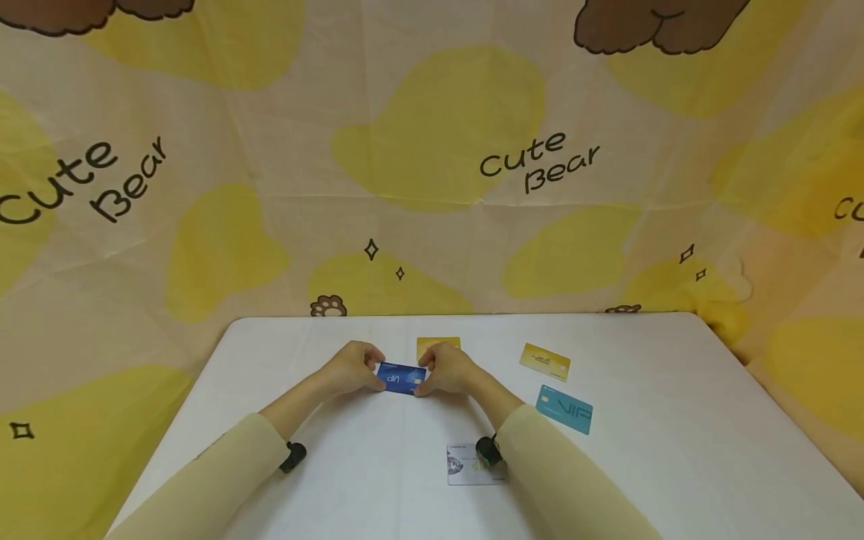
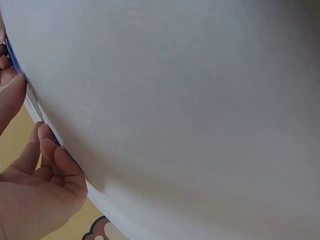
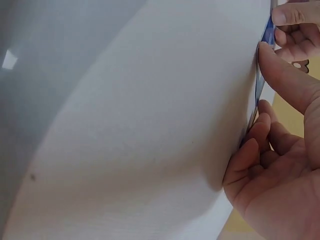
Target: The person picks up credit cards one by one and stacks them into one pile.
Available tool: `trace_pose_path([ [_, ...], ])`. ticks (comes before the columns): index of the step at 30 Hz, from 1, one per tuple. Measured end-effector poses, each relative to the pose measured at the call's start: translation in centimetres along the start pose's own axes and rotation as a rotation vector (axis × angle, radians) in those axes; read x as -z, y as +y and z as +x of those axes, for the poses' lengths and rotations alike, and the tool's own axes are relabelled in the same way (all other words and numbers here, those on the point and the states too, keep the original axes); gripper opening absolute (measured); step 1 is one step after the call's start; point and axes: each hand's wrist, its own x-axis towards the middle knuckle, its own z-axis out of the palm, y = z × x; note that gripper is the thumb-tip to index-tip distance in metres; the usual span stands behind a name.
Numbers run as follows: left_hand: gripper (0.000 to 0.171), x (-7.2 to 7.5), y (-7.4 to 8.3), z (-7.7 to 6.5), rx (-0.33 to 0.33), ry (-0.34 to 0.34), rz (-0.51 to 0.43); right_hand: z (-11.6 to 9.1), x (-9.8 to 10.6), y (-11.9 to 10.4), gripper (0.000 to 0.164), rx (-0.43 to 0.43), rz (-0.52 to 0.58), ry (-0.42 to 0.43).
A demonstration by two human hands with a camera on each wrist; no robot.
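Observation:
In the head view a blue VIP card (image 1: 401, 379) is held between my two hands over the far middle of the white table (image 1: 351, 465). My left hand (image 1: 352, 367) pinches its left end with thumb and fingers. The right end is pinched by my right hand (image 1: 448, 369). Behind the right hand lies a gold card (image 1: 432, 343), partly covered by that hand. In the left wrist view the left hand (image 2: 45, 195) grips the card edge-on at the frame's side. The right wrist view likewise shows the right hand (image 3: 280, 165) at the card's edge.
Right of the hands lie another gold card (image 1: 544, 361) and a teal VIP card (image 1: 565, 409). A silver-white card (image 1: 466, 474) lies under the right wrist, partly hidden by the dark wrist camera (image 1: 489, 451). A patterned cloth (image 1: 432, 150) hangs behind the table's far edge.

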Motion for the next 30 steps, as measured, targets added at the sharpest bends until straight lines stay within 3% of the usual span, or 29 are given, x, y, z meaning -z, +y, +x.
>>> trace_pose_path([
  [10,0.043,-0.44,-0.10,0.16,0.020,0.017,0.045,-0.31,-0.03,-0.21,0.037,-0.022,-0.045,-0.002],
  [19,0.045,-0.54,-0.08,0.22,0.022,0.035,0.065,-0.08,-0.27,-0.10,0.044,-0.041,-0.048,0.010],
  [30,0.048,-0.19,0.50,-0.32,0.004,0.025,0.060,-0.38,-0.18,-0.30,0.042,0.005,-0.030,0.028],
])
